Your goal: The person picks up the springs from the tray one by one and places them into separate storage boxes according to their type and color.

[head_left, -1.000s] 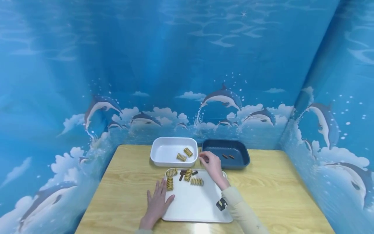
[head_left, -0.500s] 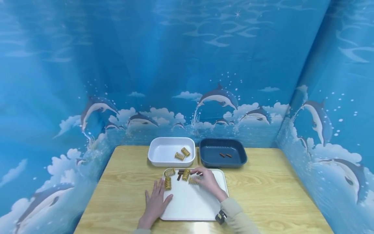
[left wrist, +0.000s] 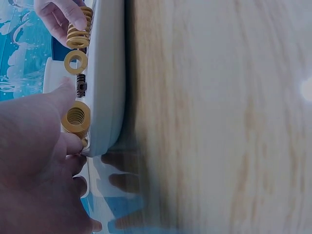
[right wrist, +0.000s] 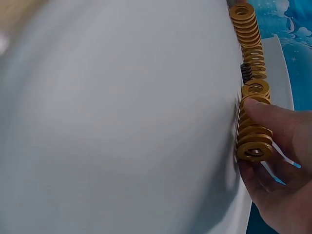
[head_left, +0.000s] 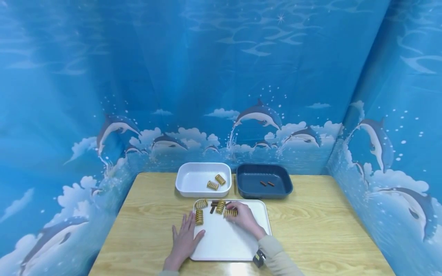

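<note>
My right hand pinches a yellow coil spring between thumb and fingers. That spring lies on the white tray. My left hand rests with spread fingers over the tray's left edge, beside an upright-lying yellow spring. Another yellow spring sits in the tray's far left corner. One more yellow spring lies left of the pinched one, among several small dark brown springs. Some of the brown ones are hidden by my right hand.
Behind the tray stands a white bin with two yellow springs in it. To its right is a dark blue bin holding two small brown springs. A dolphin-print curtain surrounds the wooden table.
My right hand has come back from beside the dark blue bin to the tray and now pinches the rightmost yellow spring. The left hand stays at the tray's edge.
</note>
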The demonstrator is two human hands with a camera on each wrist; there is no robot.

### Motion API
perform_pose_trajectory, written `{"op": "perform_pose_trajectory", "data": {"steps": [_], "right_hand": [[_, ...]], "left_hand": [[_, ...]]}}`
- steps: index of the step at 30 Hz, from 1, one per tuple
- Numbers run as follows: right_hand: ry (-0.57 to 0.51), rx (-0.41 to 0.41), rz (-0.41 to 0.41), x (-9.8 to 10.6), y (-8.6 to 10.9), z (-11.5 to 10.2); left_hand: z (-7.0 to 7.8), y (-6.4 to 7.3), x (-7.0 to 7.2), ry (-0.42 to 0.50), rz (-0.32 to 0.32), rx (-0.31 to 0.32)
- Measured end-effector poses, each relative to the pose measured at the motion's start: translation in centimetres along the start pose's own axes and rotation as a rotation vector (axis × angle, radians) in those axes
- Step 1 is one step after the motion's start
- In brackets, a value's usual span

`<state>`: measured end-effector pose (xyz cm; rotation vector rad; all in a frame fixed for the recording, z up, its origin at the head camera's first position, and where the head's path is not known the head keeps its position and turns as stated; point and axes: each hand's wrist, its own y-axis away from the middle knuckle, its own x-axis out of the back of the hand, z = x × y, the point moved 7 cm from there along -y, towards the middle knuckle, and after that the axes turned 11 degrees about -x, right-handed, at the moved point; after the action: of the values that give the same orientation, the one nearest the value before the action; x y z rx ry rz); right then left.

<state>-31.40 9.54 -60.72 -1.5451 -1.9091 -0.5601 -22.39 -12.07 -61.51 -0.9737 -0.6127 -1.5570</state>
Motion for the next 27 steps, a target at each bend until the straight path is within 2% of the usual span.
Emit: {"op": "perform_pose_trajectory", "data": {"steps": [5, 15, 27], "right_hand": [[-0.001, -0.019, 0.019, 0.3, 0.2, 0.0], [-0.088, -0.066, 0.129, 2.5, 0.3, -0.1], [-0.112, -0.052, 0.171, 3.9, 0.2, -0.4]], "left_hand": [[0.1, 0.1, 0.0, -0.009, 0.0, -0.006], [0.0, 0.0, 0.0, 0.005, -0.003, -0.005], [-0.2, 0.0, -0.3, -0.003, -0.002, -0.011]]}}
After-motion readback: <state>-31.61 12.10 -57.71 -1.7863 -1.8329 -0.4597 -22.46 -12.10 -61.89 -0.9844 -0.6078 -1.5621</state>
